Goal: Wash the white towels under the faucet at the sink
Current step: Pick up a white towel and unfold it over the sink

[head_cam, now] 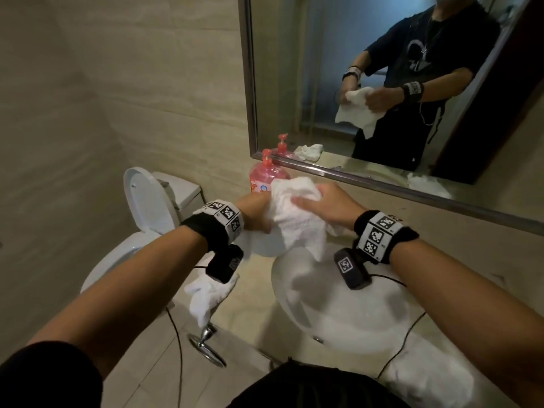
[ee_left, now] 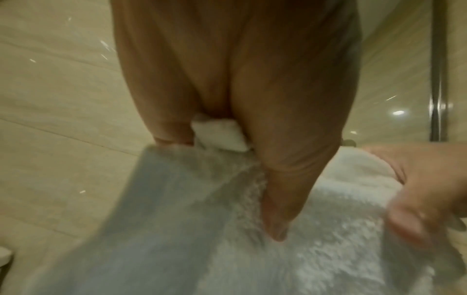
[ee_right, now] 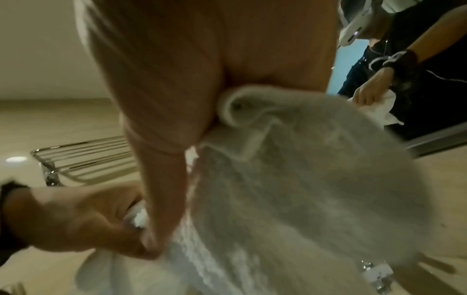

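Both my hands hold one white towel [head_cam: 297, 219] up above the far rim of the white sink [head_cam: 338, 307]. My left hand [head_cam: 256, 213] grips its left side, fingers curled into the cloth [ee_left: 290, 249]. My right hand [head_cam: 321, 204] clutches the top right of the bunched towel [ee_right: 290, 179]. The towel's lower corner hangs toward the basin. A second white towel [head_cam: 206, 293] lies on the counter left of the sink, and another one [head_cam: 426, 381] lies at the sink's near right. The faucet is hidden behind the towel and my hands.
A pink pump bottle [head_cam: 265, 175] stands by the wall behind the towel. A mirror [head_cam: 382, 83] runs along the back wall. A toilet [head_cam: 147, 207] with its lid raised is to the left. A chrome ring holder [head_cam: 206, 346] sticks out below the counter edge.
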